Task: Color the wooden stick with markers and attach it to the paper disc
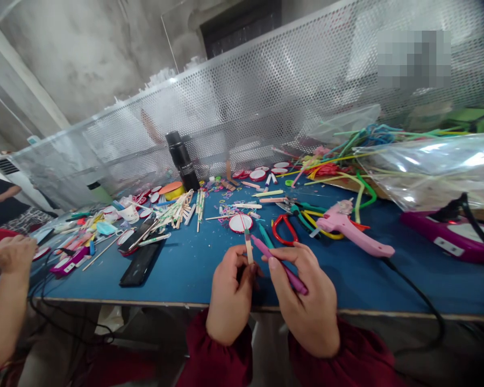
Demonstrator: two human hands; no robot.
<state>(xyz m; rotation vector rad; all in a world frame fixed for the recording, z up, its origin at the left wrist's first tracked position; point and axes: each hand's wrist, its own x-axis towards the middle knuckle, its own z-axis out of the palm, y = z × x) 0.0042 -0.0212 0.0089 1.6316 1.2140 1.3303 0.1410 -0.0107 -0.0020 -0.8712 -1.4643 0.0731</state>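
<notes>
My left hand [229, 293] holds a thin wooden craft stick [248, 246] upright over the front edge of the blue table [193, 263]. My right hand [306, 301] grips a purple-pink marker [280, 264], its tip pointing up and left toward the stick. Both hands sit close together, almost touching, in dark red sleeves. Just beyond them lie a round red-rimmed white disc [241, 222] and red-handled scissors [285, 228].
A pink glue gun [353, 232] with a black cable lies to the right, beside a purple device [452, 236] and a clear plastic bag [427, 166]. Phones [139, 252], sticks and discs clutter the left. A black bottle [182, 160] stands before a perforated screen. Another person's hand [14, 255] is at far left.
</notes>
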